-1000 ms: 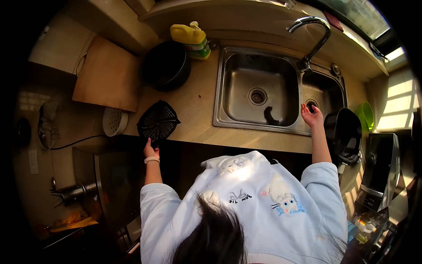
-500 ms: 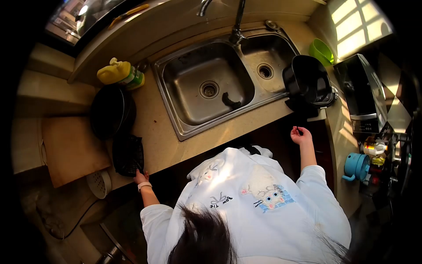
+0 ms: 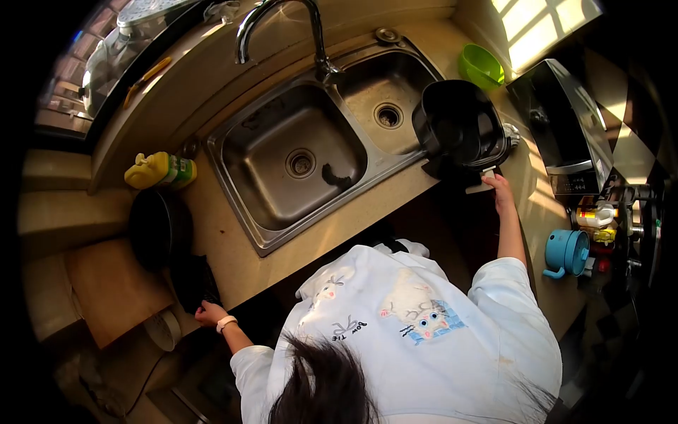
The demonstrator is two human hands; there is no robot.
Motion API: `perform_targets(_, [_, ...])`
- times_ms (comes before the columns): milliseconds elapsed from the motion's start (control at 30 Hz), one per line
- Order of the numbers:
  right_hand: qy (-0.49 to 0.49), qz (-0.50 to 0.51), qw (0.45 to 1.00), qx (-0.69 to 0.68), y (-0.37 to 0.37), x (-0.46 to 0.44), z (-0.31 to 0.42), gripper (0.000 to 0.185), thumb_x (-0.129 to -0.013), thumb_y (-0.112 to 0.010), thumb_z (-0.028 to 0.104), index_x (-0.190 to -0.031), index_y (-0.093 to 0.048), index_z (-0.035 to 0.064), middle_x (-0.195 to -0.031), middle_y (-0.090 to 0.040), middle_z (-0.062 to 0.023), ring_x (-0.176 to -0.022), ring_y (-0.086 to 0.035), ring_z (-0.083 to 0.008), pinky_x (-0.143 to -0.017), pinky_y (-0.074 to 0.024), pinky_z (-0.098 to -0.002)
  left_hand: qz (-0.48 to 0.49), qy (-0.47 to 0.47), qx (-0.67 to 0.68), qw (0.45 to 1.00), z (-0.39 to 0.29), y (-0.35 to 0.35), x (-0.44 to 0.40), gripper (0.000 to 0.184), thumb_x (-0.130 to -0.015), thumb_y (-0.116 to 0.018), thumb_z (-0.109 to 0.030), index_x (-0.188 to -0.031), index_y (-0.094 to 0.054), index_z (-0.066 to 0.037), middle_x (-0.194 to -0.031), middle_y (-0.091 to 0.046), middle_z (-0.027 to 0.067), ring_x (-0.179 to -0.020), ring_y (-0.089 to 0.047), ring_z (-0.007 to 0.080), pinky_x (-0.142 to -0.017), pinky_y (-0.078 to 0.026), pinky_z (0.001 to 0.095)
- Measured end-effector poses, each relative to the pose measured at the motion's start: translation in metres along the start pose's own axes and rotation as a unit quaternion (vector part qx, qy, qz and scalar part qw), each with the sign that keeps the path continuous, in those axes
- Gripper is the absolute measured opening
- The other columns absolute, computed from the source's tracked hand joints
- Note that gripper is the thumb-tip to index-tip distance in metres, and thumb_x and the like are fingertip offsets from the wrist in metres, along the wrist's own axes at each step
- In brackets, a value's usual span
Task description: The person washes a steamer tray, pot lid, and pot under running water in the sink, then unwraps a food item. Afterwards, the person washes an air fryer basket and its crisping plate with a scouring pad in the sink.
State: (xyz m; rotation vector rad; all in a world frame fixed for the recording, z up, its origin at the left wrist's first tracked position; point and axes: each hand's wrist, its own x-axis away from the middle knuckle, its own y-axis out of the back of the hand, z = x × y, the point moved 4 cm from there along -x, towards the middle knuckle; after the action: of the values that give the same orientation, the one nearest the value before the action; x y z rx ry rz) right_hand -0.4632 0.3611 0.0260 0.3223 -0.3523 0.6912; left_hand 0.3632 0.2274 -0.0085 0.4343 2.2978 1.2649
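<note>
My left hand (image 3: 210,313) is closed on the near edge of a black slotted tray (image 3: 189,283), which rests at the counter's left end below a black pan (image 3: 159,230). On the right, a black air fryer drawer (image 3: 462,124) sits partly over the small sink bowl. Its pale handle (image 3: 480,185) points toward me, and the fingers of my right hand (image 3: 498,189) are closed around the handle's end. A dark curved scrubber-like piece (image 3: 335,177) lies in the large sink bowl (image 3: 261,152).
A chrome faucet (image 3: 321,53) arches behind the sink. A yellow bottle (image 3: 161,171) lies toward the left, above a brown board (image 3: 116,291). To the right are a green bowl (image 3: 482,66), a black microwave-like appliance (image 3: 561,131) and a blue pot (image 3: 567,252).
My right hand has moved up to the drawer's handle and taken hold of it. My left hand stays at the slotted tray. The view has shifted, so the sink appears further left.
</note>
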Motion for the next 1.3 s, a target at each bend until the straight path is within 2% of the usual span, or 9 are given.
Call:
perform_targets(133, [-0.079, 0.093, 0.992, 0.009, -0.003, -0.021, -0.012, 0.022, -0.062, -0.065, 0.011, -0.082, -0.059, 0.0029, -0.08, -0.059, -0.0025, -0.077, -0.053, -0.0132, -0.072, -0.0372, -0.024, -0.011, -0.093, 0.126, 0.987, -0.059, -0.004, 0.03, 0.026, -0.073, -0.061, -0.019, -0.09, -0.052, -0.001, -0.092, -0.048, 0.0159, -0.082, -0.047, 0.0275, -0.076, -0.04, 0.0358])
perform_targets(367, [-0.009, 0.131, 0.991, 0.038, -0.037, -0.011, 0.003, 0.025, -0.059, -0.059, 0.007, -0.083, -0.056, -0.0009, -0.08, -0.056, -0.0041, -0.076, -0.052, -0.0143, -0.072, -0.0383, -0.0263, 0.088, -0.178, 0.221, 0.955, -0.15, -0.013, 0.073, 0.021, -0.077, -0.058, -0.01, -0.094, -0.049, -0.001, -0.097, -0.044, 0.0122, -0.071, -0.049, 0.0187, -0.067, -0.043, 0.0302])
perform_targets(567, [0.041, 0.186, 0.981, 0.024, -0.099, 0.029, 0.038, 0.027, -0.059, -0.055, 0.002, -0.086, -0.054, -0.0017, -0.078, -0.053, -0.0005, -0.068, -0.05, -0.0087, -0.064, -0.0401, -0.0214, 0.329, -0.32, 0.188, 0.868, -0.209, -0.051, 0.125, 0.021, -0.072, -0.061, -0.007, -0.091, -0.055, -0.001, -0.093, -0.052, 0.0105, -0.083, -0.051, 0.0234, -0.075, -0.043, 0.0332])
perform_targets(667, [0.12, 0.218, 0.964, 0.091, -0.127, 0.024, 0.043, 0.024, -0.059, -0.058, 0.004, -0.081, -0.055, -0.0027, -0.073, -0.053, 0.0001, -0.063, -0.049, -0.0076, -0.056, -0.0392, -0.0208, 0.371, -0.38, 0.184, 0.827, -0.238, -0.054, 0.161, 0.023, -0.07, -0.061, -0.006, -0.092, -0.056, -0.002, -0.095, -0.052, 0.0111, -0.089, -0.052, 0.0244, -0.078, -0.042, 0.0326])
perform_targets(767, [0.071, 0.29, 0.946, 0.126, -0.165, 0.031, 0.075, 0.019, -0.06, -0.061, 0.008, -0.074, -0.057, -0.0028, -0.067, -0.055, -0.0025, -0.06, -0.051, -0.0098, -0.055, -0.0409, -0.0236, 0.413, -0.404, 0.181, 0.796, -0.254, -0.048, 0.171, 0.022, -0.07, -0.061, -0.005, -0.091, -0.057, -0.001, -0.093, -0.054, 0.0111, -0.089, -0.053, 0.0249, -0.079, -0.042, 0.0326])
perform_targets(1000, [0.126, 0.354, 0.818, 0.435, -0.278, 0.067, 0.176, 0.027, -0.055, -0.065, 0.02, -0.067, -0.06, -0.0028, -0.062, -0.059, -0.0125, -0.06, -0.059, -0.0205, -0.058, -0.046, -0.0294, 0.402, -0.284, 0.296, 0.818, -0.216, -0.051, 0.123, 0.016, -0.074, -0.058, -0.004, -0.089, -0.058, 0.002, -0.087, -0.058, 0.0111, -0.081, -0.056, 0.0212, -0.074, -0.044, 0.0294])
perform_targets(1100, [0.281, 0.32, 0.666, 0.612, -0.319, 0.096, 0.202, 0.021, -0.053, -0.059, 0.014, -0.067, -0.062, -0.002, -0.064, -0.059, -0.0175, -0.066, -0.059, -0.03, -0.062, -0.0474, -0.0341, 0.353, -0.232, 0.277, 0.863, -0.189, -0.048, 0.098, 0.013, -0.079, -0.056, -0.005, -0.09, -0.058, 0.002, -0.084, -0.059, 0.0061, -0.078, -0.055, 0.0125, -0.071, -0.044, 0.0246])
perform_targets(1200, [0.342, 0.32, 0.568, 0.677, -0.347, 0.096, 0.199, 0.022, -0.051, -0.06, 0.017, -0.066, -0.061, 0.0, -0.061, -0.058, -0.0163, -0.062, -0.058, -0.0302, -0.06, -0.0472, -0.036, 0.359, -0.175, 0.307, 0.864, -0.171, -0.044, 0.092, 0.013, -0.078, -0.055, -0.006, -0.088, -0.058, 0.002, -0.085, -0.058, 0.0094, -0.077, -0.056, 0.0171, -0.071, -0.044, 0.0278])
perform_targets(1300, [0.345, 0.321, 0.569, 0.674, -0.358, 0.092, 0.208, 0.02, -0.051, -0.059, 0.015, -0.064, -0.06, 0.0002, -0.06, -0.058, -0.0158, -0.061, -0.058, -0.0305, -0.059, -0.0476, -0.0362, 0.371, -0.17, 0.308, 0.859, -0.158, -0.046, 0.088, 0.013, -0.079, -0.055, -0.006, -0.088, -0.058, 0.002, -0.083, -0.059, 0.0082, -0.075, -0.056, 0.0151, -0.069, -0.044, 0.0266])
